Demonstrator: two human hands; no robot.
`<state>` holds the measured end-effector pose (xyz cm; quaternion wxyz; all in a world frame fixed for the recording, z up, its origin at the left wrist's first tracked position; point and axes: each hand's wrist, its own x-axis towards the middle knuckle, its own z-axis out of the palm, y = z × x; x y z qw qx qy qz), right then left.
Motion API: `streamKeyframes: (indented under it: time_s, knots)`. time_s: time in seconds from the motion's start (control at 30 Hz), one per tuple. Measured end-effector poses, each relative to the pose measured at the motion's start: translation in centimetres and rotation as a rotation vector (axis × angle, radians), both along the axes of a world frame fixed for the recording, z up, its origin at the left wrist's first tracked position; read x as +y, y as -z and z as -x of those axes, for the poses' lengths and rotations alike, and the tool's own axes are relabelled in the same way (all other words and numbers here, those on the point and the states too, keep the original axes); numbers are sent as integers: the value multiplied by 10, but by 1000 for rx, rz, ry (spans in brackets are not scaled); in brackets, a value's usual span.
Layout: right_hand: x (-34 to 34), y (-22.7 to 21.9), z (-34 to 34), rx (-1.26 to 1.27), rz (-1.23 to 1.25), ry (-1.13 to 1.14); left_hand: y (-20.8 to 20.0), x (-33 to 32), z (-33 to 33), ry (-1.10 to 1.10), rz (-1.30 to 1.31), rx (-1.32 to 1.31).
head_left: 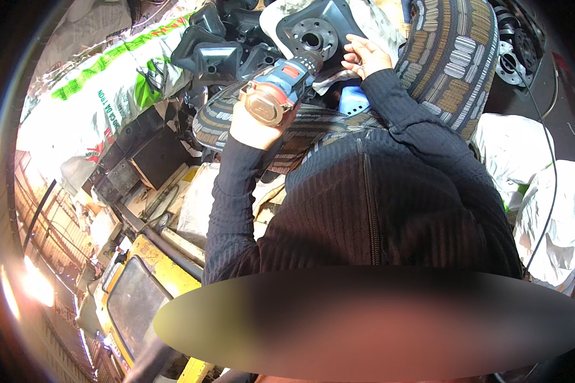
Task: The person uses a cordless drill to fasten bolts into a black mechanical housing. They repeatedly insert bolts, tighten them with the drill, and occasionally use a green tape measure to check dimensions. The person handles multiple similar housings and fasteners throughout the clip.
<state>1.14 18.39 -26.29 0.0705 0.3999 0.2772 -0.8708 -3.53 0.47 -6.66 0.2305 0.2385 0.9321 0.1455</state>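
Note:
My left hand (257,131) is wrapped round a blue and grey cordless drill (280,89), its chuck pointing up and to the right. The drill's front end reaches a grey round metal flange (312,37) with holes round a central bore. This flange sits on a dark moulded part (338,19) that lies over my lap. Just right of the flange is my right hand (368,57), fingers loosely bent and apart; I make out nothing in it, though its palm is partly hidden. Below that hand stands a blue plastic container (353,100) with small holes.
Several more dark moulded parts (217,60) are piled at the far left. White and green sacks (102,96) lie beyond them. Patterned trousers (453,57) cover my legs. Another metal flange (510,62) stands at far right, near a hanging cable (551,140). A yellow machine (140,287) is lower left.

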Motion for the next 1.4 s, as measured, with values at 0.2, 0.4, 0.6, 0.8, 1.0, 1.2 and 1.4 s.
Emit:
streamKeyframes:
  time_s: [0.2,0.4,0.6,0.8,1.0,1.2,1.4]
  knots:
    - [-7,-3,12,-72,-196,-168,4,7,9,-77,103,-103]
    - [-10,-9,20,-105,-137,-143,5,10,23,-99,90,-219]
    - [-10,-11,21,-86,-97,-122,1,22,28,-41,231,-156]
    - [-11,-7,20,-106,-126,-150,6,23,39,0,249,-341]
    - [-9,-3,21,-94,-165,-206,26,17,37,36,245,-273]
    - [-9,2,24,26,-455,-278,17,11,22,64,78,-110]
    - [9,-10,13,58,-85,3,-10,-1,-10,-278,-255,-146]
